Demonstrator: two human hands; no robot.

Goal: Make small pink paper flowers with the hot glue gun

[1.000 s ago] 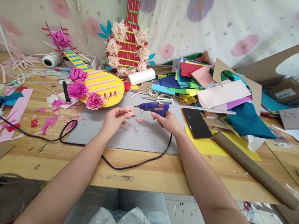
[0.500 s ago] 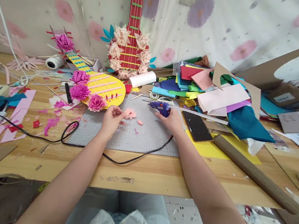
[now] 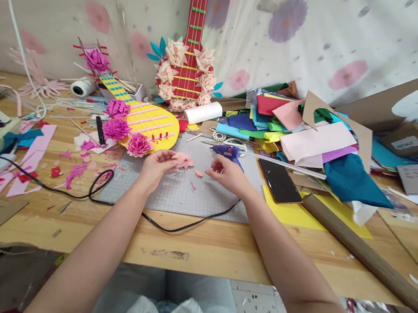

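Observation:
My left hand (image 3: 156, 165) pinches a small pale pink paper flower (image 3: 184, 160) just above the grey cutting mat (image 3: 176, 193). My right hand (image 3: 229, 174) hovers beside it with its fingers loosely apart and nothing in them, close to a small pink paper scrap (image 3: 199, 174). The blue glue gun (image 3: 227, 151) lies on the mat just behind my right hand, its black cord (image 3: 168, 226) trailing over the table's front.
A yellow paper guitar with magenta flowers (image 3: 135, 125) lies at the left, a red one (image 3: 188, 70) leans on the wall. A black phone (image 3: 279, 181), scissors (image 3: 230, 141), a heap of coloured paper (image 3: 306, 131) and a cardboard tube (image 3: 366, 254) fill the right side.
My right hand has set the glue gun down on the mat and let go of it, then moved toward the pink flower held in my left hand.

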